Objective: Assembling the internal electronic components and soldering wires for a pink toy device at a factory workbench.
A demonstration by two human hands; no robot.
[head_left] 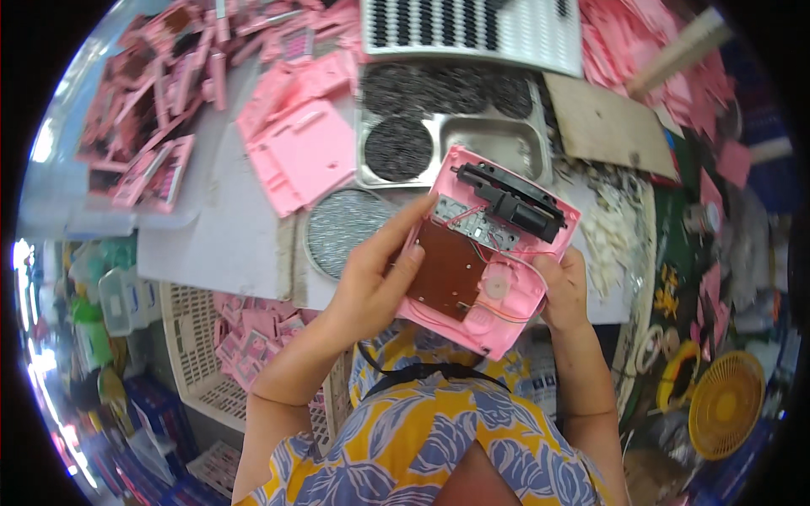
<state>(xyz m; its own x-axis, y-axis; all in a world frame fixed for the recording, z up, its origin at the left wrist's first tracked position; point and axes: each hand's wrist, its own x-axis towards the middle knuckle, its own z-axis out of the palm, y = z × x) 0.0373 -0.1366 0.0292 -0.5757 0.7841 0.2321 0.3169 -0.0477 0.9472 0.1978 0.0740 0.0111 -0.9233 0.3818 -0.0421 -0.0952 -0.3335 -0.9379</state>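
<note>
Both hands hold an open pink plastic housing [509,327], tilted above the front edge of the table. Inside it sit a brown circuit board [443,261], a black mechanism [516,207] along the far side, a grey metal plate and several thin wires. My left hand [375,274] grips the left side, thumb over the rim by the board. Round the right edge, my right hand [567,287] is closed, its fingertips partly hidden behind the housing. Just beyond lies a metal tray [498,139] with black screw-like pieces in some compartments. A round dish of small silvery pieces [342,223] stands near my left hand.
Pink housing parts [308,152] lie left of the tray; more pink units [160,101] are heaped far left. A white rack [540,34] with rows of black pieces stands at the back. Small white parts [606,232] lie right. Below left is a plastic basket [190,354] with pink pieces.
</note>
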